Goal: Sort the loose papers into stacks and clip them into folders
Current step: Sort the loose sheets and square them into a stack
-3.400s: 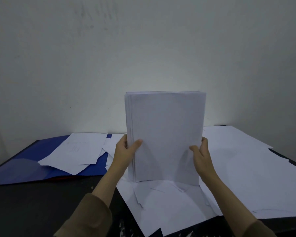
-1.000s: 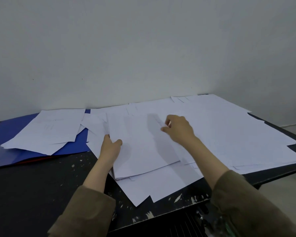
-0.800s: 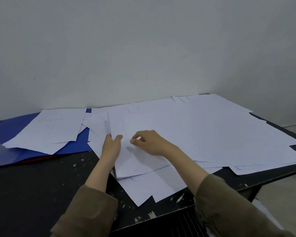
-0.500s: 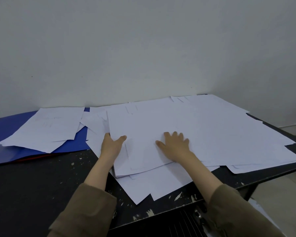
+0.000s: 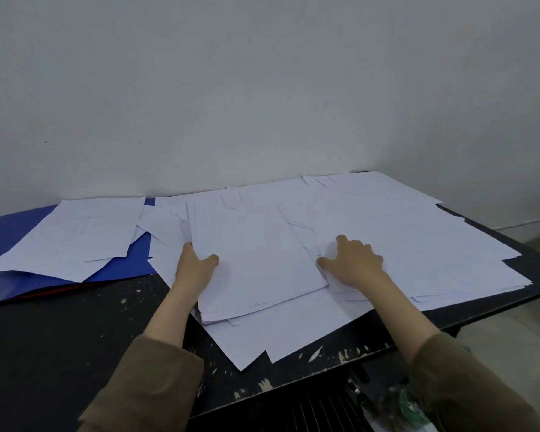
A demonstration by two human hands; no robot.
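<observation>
- Blue folder [image 5: 3, 241]: flat on the black bench [image 5: 60, 338], far left of frame, partly covered by a few white sheets [image 5: 72, 235].
- Left hand [image 5: 195, 268]: lower centre-left; grip closed on the left edge of the paper stack [image 5: 256, 260], thumb on top.
- Paper stack: centre, lying on other sheets.
- Right hand [image 5: 354, 260]: centre-right, grip open, fingers spread flat on loose papers [image 5: 418, 238], just beside the stack.
- Loose papers: overlapping, spread to the right bench edge.
</observation>
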